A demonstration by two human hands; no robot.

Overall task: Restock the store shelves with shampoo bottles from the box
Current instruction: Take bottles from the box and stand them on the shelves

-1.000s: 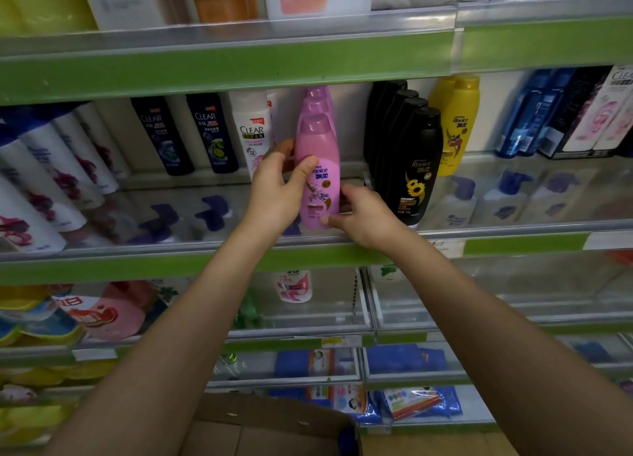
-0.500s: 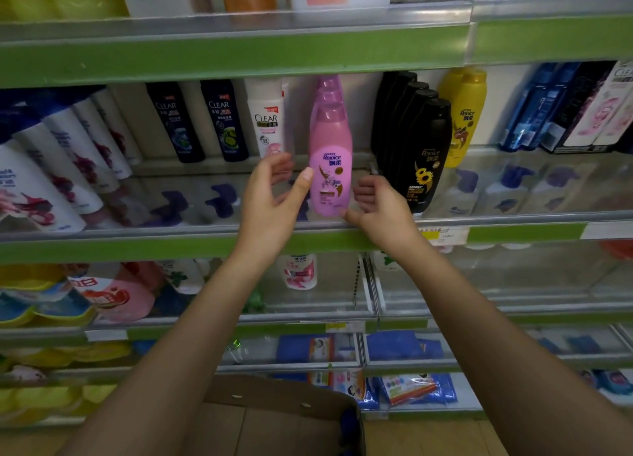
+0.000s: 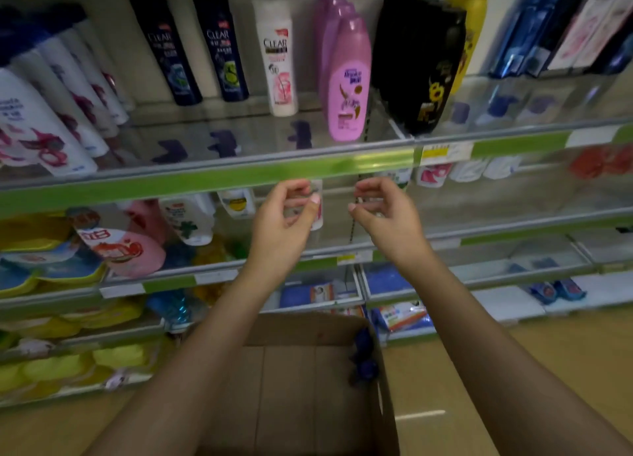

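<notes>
Both the left hand (image 3: 286, 212) and right hand (image 3: 385, 209) are hanging loosely curled, holding nothing, just below the shelf (image 3: 205, 178) where the pink bottle (image 3: 347, 82) is standing upright.

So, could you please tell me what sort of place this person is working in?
Most likely a shop's toiletries aisle. Tiered shelves with green price-strip edges carry rows of shampoo, such as the pink bottle and black bottles. An open cardboard box sits below both empty hands, left hand and right hand.

A glass shelf (image 3: 212, 140) carries upright shampoo bottles: pink bottles (image 3: 347, 89), black bottles (image 3: 421, 65) beside them.
</notes>
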